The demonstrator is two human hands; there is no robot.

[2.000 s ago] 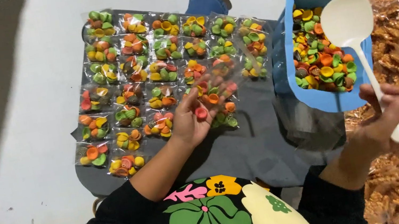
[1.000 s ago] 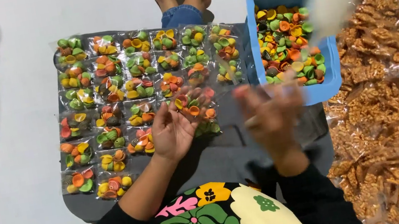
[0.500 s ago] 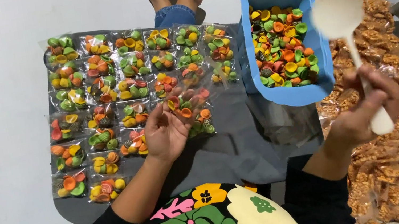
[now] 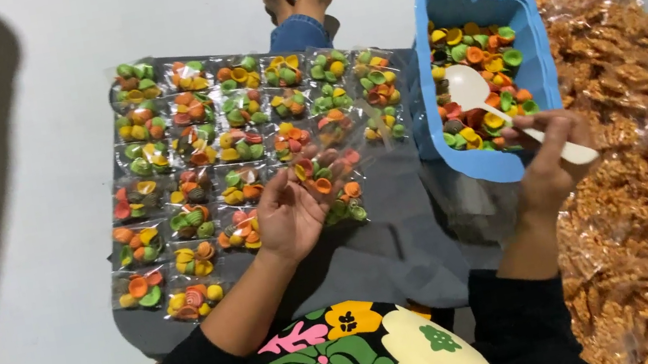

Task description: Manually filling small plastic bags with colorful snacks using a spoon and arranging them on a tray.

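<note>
My right hand (image 4: 547,162) grips a white plastic spoon (image 4: 486,104) whose bowl rests among the colourful shell-shaped snacks in a blue tub (image 4: 534,76). My left hand (image 4: 287,214) is palm up and holds a small clear bag (image 4: 331,174) with a few orange, red and green snacks in it, just left of the tub. Rows of small filled bags (image 4: 205,149) lie on a grey cloth (image 4: 388,250) in front of me.
A large pile of bagged orange-brown snacks (image 4: 641,190) lies along the right side. Bare feet and a blue trouser leg (image 4: 294,3) show at the top. The floor (image 4: 14,216) around is pale and smooth.
My right hand has swung the spoon from raised in the air down into the blue tub. My left hand has stayed over the cloth, now holding the small bag open-side up.
</note>
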